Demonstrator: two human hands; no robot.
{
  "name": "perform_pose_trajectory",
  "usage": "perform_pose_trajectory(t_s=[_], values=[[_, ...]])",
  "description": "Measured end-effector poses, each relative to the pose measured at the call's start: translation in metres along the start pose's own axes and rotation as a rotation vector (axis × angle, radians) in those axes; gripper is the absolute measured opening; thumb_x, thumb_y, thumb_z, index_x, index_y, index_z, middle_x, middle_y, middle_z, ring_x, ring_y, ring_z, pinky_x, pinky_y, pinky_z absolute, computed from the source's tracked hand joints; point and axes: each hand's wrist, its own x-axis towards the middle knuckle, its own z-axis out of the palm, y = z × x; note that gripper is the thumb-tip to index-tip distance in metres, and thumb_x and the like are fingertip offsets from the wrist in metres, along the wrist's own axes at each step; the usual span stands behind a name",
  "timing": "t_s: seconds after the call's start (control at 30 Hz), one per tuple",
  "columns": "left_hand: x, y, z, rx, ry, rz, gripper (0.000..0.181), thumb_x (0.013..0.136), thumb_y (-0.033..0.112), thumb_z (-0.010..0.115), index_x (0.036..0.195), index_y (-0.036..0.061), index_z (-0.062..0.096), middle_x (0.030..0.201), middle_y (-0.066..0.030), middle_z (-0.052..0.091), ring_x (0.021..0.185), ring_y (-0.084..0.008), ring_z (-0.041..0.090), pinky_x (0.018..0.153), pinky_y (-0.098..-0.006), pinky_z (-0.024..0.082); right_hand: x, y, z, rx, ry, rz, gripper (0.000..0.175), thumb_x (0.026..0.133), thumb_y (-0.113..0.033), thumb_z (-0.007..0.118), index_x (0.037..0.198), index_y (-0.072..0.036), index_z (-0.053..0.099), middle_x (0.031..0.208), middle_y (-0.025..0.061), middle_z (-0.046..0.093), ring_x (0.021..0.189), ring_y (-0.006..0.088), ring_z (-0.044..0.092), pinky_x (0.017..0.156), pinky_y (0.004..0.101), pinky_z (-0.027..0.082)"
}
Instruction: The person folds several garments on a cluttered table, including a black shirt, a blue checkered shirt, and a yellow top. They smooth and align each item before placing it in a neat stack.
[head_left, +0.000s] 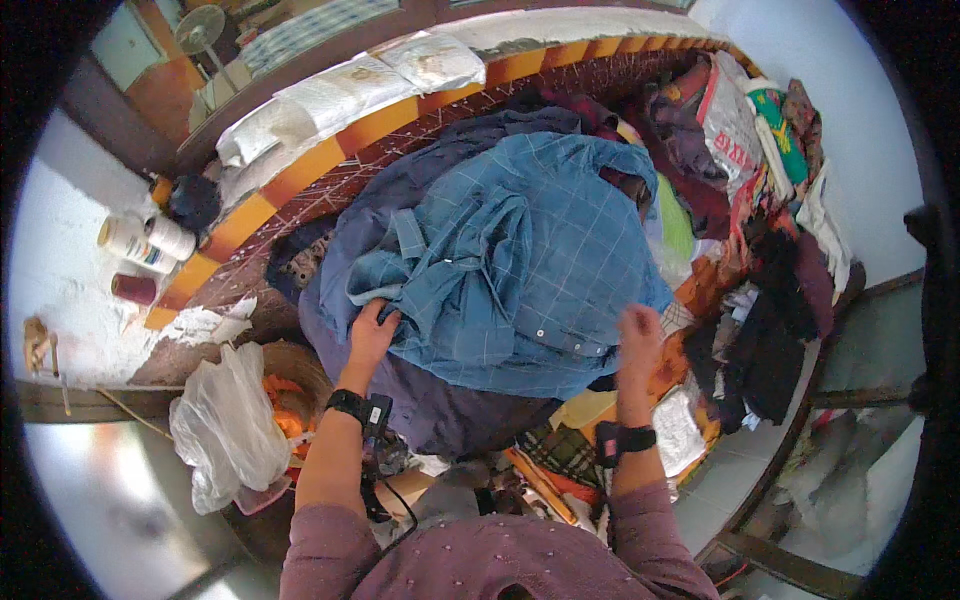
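A blue shirt (577, 240) with a thin white check lies crumpled before me, its buttoned edge towards my body. My left hand (373, 330) pinches the shirt's fabric near its collar, thumb and fingers on either side of a fold. At the shirt's right edge is my right hand (640, 337), blurred and with fingers curled; whether cloth is between them cannot be made out. Beneath the shirt spreads a dark purple-blue cloth (465, 420). Both my wrists wear black straps.
Heaped clothes and a printed white bag (727, 127) fill the right side. A clear plastic bag (225, 427) hangs at left. Thread cones (135, 244) stand on the far-left ledge. Behind the cloth runs a tiled wall edge (375, 127) with white packets (427, 60) on top.
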Motion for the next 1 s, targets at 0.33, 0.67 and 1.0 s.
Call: perform_pose_trajectory(t_s=[0.33, 0.67, 1.0], values=[[-0.002, -0.012, -0.001, -0.018, 0.015, -0.058, 0.021, 0.084, 0.02, 0.062, 0.096, 0.0035, 0.062, 0.091, -0.0183, 0.063, 0.086, -0.0381, 0.06, 0.073, -0.0422, 0.047, 0.03, -0.129, 0.189, 0.109, -0.779, 0.039, 0.017, 0.082, -0.015, 0.061, 0.093, -0.002, 0.062, 0.087, 0.0028, 0.058, 0.075, 0.0172, 0.057, 0.069, 0.0273, 0.045], [0.009, -0.007, 0.013, 0.205, 0.093, -0.117, 0.02, 0.08, 0.016, 0.058, 0.098, 0.0093, 0.064, 0.094, -0.0179, 0.066, 0.09, -0.0388, 0.062, 0.078, -0.0452, 0.049, 0.197, -0.199, -0.027, -0.274, -0.908, -0.161, 0.021, 0.086, -0.017, 0.055, 0.095, 0.001, 0.064, 0.094, 0.0053, 0.064, 0.087, 0.0148, 0.058, 0.076, 0.0284, 0.046], [0.017, -0.009, 0.006, 0.181, -0.018, -0.091, 0.019, 0.079, 0.013, 0.062, 0.096, 0.0049, 0.062, 0.094, -0.0181, 0.066, 0.089, -0.0372, 0.062, 0.077, -0.0415, 0.048, 0.239, -0.087, -0.03, 0.059, -0.799, 0.297, 0.029, 0.081, -0.022, 0.067, 0.101, -0.001, 0.065, 0.088, 0.0086, 0.066, 0.082, 0.0158, 0.061, 0.072, 0.0319, 0.047]])
